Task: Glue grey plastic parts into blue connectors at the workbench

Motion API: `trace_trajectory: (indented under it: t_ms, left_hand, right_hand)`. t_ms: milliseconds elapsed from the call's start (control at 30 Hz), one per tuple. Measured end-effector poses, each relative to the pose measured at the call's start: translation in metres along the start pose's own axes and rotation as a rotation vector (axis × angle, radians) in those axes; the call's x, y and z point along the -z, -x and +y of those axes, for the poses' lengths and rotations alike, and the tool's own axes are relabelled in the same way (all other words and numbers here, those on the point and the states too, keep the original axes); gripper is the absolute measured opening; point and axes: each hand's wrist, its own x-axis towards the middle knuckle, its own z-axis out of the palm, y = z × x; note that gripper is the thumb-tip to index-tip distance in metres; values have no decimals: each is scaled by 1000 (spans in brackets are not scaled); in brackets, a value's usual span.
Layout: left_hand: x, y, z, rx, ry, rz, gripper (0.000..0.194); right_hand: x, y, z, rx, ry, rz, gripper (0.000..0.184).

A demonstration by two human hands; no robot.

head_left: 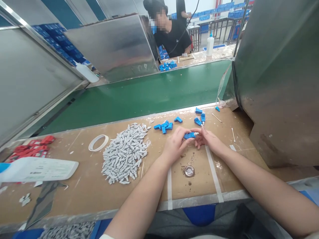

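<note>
My left hand (177,143) grips a ridged blue plastic piece (189,135) between thumb and fingers, low over the cardboard-covered bench. A small pale grey piece (196,133) sticks out of its right end. My right hand (208,139) has its fingers closed around that end; they partly hide it. Just beyond my hands lie several blue plastic pieces (198,121), some with pale tips. More blue pieces (164,126) form a small cluster to the left. Nearer my body, between two white tape strips, stands a small round dish (189,171) with dark specks around it.
A heap of small grey parts (124,152) and a tape roll (98,142) lie left. Further left are a white bottle (40,169) and red parts (32,147). Cotton swabs (233,134) lie right. A green conveyor belt (149,93) runs behind; a person (174,36) sits across.
</note>
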Motion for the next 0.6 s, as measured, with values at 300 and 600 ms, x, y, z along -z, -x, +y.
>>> trace_trajectory:
  t_ms: [300,600]
  left_hand:
    - [-5,0,-3,22,-99,143,42]
    - [-8,3,-5,-100,-189,148,28]
  right_hand:
    - [27,3,-8,269,973,291,52]
    - [49,-104,-6,160,1531,351,53]
